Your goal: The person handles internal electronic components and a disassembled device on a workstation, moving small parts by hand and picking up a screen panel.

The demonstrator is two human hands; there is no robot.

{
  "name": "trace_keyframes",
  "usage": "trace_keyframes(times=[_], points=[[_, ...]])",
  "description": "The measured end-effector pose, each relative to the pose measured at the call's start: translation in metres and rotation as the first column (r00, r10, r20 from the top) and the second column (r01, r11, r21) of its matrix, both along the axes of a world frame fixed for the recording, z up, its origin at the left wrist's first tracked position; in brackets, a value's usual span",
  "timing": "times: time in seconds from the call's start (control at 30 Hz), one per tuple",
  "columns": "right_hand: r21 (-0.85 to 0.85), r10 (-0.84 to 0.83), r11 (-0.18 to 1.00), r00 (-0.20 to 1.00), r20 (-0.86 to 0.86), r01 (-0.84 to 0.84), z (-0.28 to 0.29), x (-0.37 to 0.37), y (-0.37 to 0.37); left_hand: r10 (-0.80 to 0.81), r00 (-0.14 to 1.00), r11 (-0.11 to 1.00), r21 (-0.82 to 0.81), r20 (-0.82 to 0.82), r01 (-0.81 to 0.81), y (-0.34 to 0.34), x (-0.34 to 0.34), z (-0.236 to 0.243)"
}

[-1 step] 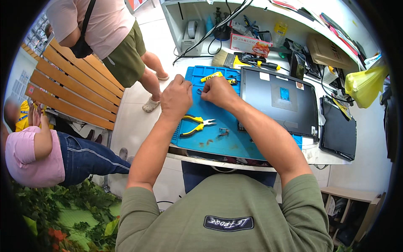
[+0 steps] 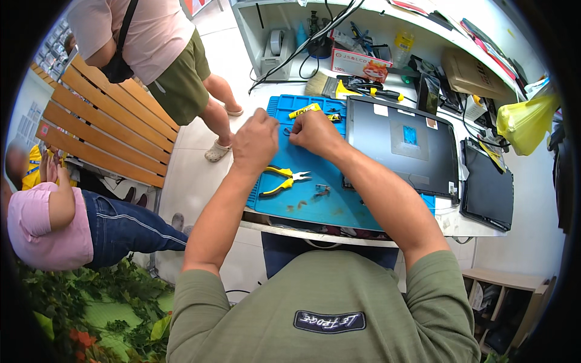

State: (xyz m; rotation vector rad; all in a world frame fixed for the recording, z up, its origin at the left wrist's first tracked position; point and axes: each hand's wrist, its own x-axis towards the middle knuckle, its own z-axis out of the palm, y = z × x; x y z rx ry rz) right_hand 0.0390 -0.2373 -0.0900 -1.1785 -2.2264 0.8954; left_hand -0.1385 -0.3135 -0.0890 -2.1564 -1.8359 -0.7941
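Both my hands are raised over the blue work mat (image 2: 302,209), close together with a small gap between them. My left hand (image 2: 256,140) is closed, its fingers curled; whatever it may grip is hidden. My right hand (image 2: 316,132) is pinched, thumb against fingers, and a small dark piece (image 2: 287,130) shows at its fingertips, too small to name. Beyond the right hand lie yellow tubes (image 2: 304,111) of what looks like glue. Below the hands, yellow-and-black pliers (image 2: 283,181) rest with jaws apart. Small metal bits (image 2: 321,190) lie beside them.
A dark laptop lid panel (image 2: 396,145) covers the mat's right side. Further right sits another black laptop part (image 2: 487,184). Behind are a wide brush (image 2: 322,85), screwdrivers (image 2: 387,95), a red-and-white box (image 2: 361,65) and hanging cables (image 2: 302,45). Two people (image 2: 163,66) stand left, near a slatted wooden bench (image 2: 109,124).
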Motion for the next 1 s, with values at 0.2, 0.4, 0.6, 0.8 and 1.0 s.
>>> trace_keyframes(times=[0.2,0.4,0.6,0.8,1.0], points=[[-0.011,-0.008,1.000,1.000,-0.004,0.008,-0.003,-0.001,0.000,0.066,0.998,0.998,-0.008,0.023,-0.066,0.001,-0.001,0.003],[-0.008,-0.013,1.000,1.000,0.003,0.013,-0.001,-0.001,-0.002,0.087,0.996,0.996,-0.020,0.027,-0.086,0.000,-0.003,0.004],[0.027,-0.032,0.999,0.997,0.071,0.031,0.008,-0.002,-0.010,0.139,0.990,0.989,-0.052,0.028,-0.137,0.000,-0.015,0.003],[0.119,-0.055,0.992,0.981,0.188,0.033,0.003,-0.005,-0.013,0.111,0.990,0.993,-0.043,0.088,-0.107,-0.005,-0.011,0.004],[0.047,-0.067,0.997,0.981,0.185,0.059,0.004,-0.006,-0.009,0.051,0.991,0.997,-0.062,0.122,-0.044,-0.007,-0.003,0.004]])
